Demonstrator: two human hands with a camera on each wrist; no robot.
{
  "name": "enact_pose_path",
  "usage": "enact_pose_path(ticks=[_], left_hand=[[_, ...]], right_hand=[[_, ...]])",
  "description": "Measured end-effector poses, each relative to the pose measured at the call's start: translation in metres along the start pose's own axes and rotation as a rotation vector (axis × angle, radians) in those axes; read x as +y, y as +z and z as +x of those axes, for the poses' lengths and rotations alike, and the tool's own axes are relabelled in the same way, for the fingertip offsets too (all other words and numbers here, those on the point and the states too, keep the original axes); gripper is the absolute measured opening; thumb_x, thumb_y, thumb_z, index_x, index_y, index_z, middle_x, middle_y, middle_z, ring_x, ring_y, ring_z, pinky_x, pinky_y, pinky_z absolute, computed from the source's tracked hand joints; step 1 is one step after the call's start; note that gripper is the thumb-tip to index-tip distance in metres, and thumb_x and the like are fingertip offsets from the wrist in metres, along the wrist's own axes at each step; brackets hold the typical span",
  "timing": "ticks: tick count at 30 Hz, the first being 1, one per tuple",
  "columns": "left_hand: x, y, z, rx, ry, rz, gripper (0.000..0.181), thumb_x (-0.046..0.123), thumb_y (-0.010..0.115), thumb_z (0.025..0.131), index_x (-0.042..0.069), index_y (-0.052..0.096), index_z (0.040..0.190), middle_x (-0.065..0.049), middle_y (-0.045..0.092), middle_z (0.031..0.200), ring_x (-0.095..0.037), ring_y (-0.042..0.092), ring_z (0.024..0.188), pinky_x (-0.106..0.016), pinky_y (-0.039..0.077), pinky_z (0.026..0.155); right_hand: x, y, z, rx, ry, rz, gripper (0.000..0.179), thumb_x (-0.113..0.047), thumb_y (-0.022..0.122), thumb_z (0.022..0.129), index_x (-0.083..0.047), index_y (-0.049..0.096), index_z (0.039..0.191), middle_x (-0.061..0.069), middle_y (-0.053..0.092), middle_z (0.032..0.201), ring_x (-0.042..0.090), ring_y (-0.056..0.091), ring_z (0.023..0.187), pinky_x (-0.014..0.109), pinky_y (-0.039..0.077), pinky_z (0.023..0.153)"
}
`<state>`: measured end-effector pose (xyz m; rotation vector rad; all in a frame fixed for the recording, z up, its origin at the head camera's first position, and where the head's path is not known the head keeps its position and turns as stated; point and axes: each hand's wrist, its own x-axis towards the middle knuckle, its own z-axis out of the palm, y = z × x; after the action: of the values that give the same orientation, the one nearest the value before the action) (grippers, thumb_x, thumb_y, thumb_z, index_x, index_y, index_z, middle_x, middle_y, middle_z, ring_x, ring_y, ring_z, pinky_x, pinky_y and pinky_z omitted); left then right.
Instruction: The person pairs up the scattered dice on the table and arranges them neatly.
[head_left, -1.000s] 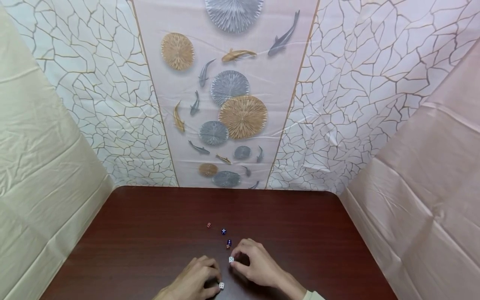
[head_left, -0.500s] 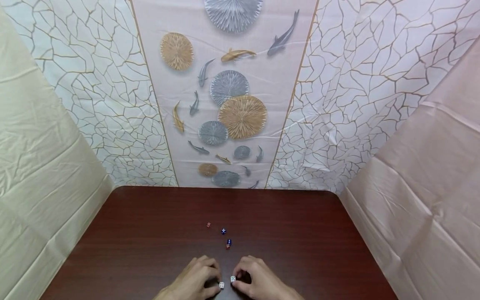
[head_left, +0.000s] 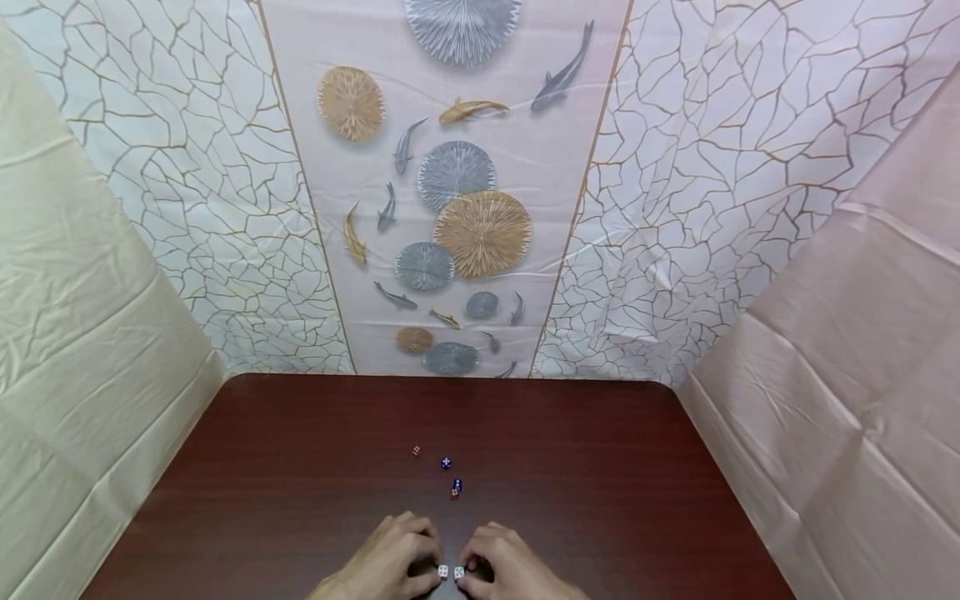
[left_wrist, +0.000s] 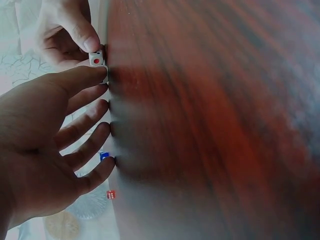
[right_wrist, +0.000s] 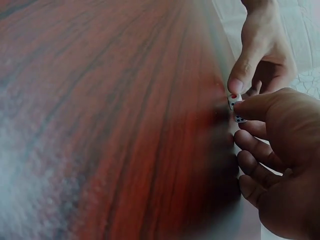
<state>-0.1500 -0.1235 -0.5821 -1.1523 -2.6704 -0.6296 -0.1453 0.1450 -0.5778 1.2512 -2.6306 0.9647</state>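
My left hand (head_left: pixel 393 557) pinches a white die (head_left: pixel 443 572) between thumb and forefinger, low on the table. Facing it, my right hand (head_left: pixel 510 562) pinches a second white die (head_left: pixel 459 572) the same way. A narrow gap separates the two dice in the head view. Seen from the left wrist, the right hand's die (left_wrist: pixel 96 59) turns a single red dot to the camera, while my left thumb covers most of the other die. In the right wrist view, the left hand's die (right_wrist: pixel 233 101) sits just above the right hand's die (right_wrist: pixel 240 120).
Beyond the hands, a red die (head_left: pixel 454 494) sits right at a blue die (head_left: pixel 457 483). Another blue die (head_left: pixel 446 462) and a red die (head_left: pixel 417 451) lie farther back on the dark reddish-brown table (head_left: pixel 300 467). A patterned cloth (head_left: pixel 480 233) hangs behind the table.
My right hand has brought its white die toward me, then slightly left, up beside the left hand's die. The left hand has stayed in place, and the red and blue dice have not moved.
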Motion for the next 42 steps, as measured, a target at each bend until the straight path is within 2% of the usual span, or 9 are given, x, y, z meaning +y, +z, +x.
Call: enact_pose_path(ticks=[6,14,25,30,42], left_hand=[[0.0006,0.0004,-0.0006,0.020,0.004,0.002,0.013,0.030,0.092,0.088,0.036,0.081,0.091,0.022,0.071,0.105,-0.003,0.062,0.104,-0.025,0.043,0.080],[-0.0005,0.0030,-0.0010,0.049,0.029,0.025,0.015,0.031,0.093,0.086,0.038,0.080,0.090,0.021,0.071,0.105,-0.003,0.063,0.103,-0.025,0.043,0.079],[-0.0003,0.0036,-0.0005,0.031,0.008,-0.006,0.014,0.030,0.093,0.087,0.038,0.081,0.092,0.022,0.071,0.105,-0.002,0.062,0.104,-0.026,0.044,0.081],[-0.0002,0.0040,0.0002,0.038,0.016,0.000,0.014,0.030,0.093,0.087,0.037,0.081,0.092,0.021,0.072,0.106,-0.002,0.063,0.104,-0.026,0.045,0.081],[-0.0011,0.0039,-0.0003,0.027,0.018,0.000,0.015,0.030,0.094,0.086,0.036,0.081,0.092,0.021,0.071,0.105,-0.002,0.062,0.103,-0.024,0.043,0.080]], right_hand=[[0.0006,0.0038,0.0017,-0.007,0.000,0.013,0.010,-0.019,0.091,0.095,-0.019,0.082,0.099,-0.010,0.073,0.091,-0.006,0.056,0.090,0.007,0.046,0.080],[0.0032,0.0068,0.0037,0.009,-0.038,-0.026,0.010,-0.019,0.091,0.095,-0.020,0.082,0.098,-0.010,0.070,0.088,-0.007,0.052,0.087,0.005,0.041,0.080],[0.0030,0.0071,0.0060,-0.011,-0.026,-0.009,0.008,-0.019,0.089,0.097,-0.020,0.081,0.098,-0.010,0.071,0.088,-0.008,0.050,0.086,0.007,0.042,0.078],[0.0034,0.0076,0.0058,0.000,-0.044,-0.017,0.010,-0.018,0.090,0.096,-0.019,0.081,0.097,-0.009,0.070,0.088,-0.007,0.050,0.086,0.007,0.041,0.078],[0.0034,0.0086,0.0052,-0.013,-0.022,-0.020,0.009,-0.019,0.090,0.096,-0.018,0.082,0.098,-0.009,0.068,0.086,-0.008,0.047,0.085,0.007,0.039,0.078]])
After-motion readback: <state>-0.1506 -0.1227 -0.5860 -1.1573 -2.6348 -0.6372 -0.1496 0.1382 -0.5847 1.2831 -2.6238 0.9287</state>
